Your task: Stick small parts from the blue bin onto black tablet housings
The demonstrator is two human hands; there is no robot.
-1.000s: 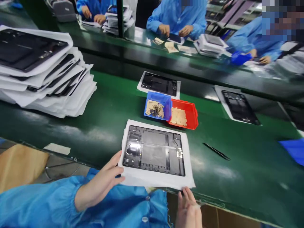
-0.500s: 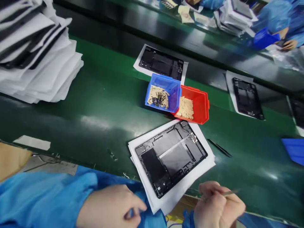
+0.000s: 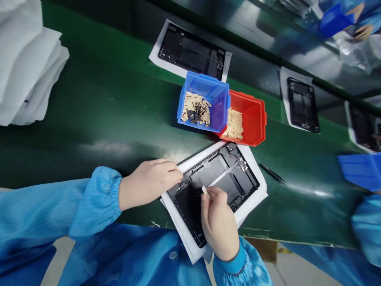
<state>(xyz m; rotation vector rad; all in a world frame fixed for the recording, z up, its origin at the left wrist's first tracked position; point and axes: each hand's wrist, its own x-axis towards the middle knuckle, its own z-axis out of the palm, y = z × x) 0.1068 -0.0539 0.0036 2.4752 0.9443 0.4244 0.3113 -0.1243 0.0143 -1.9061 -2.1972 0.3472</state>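
Note:
A black tablet housing lies at an angle on white paper sheets, overhanging the table's near edge. My left hand is closed at the housing's upper left edge, its fingertips against that edge. Over the dark lower left part of the housing, my right hand pinches a small pale flat piece; its tip is close to the housing surface, and I cannot tell whether it touches. Just beyond stands a blue bin with tan and black small pieces. It overlaps a red bin with tan pieces.
Black tweezers lie right of the housing. Further tablet housings on paper lie along the back. A paper-layered stack rises at the left. Another blue bin and a person's sleeve are at the right.
The housing on its paper was turned askew between the first two frames. Since then my left hand has moved up to its edge, and my right hand has come over it with the pale piece.

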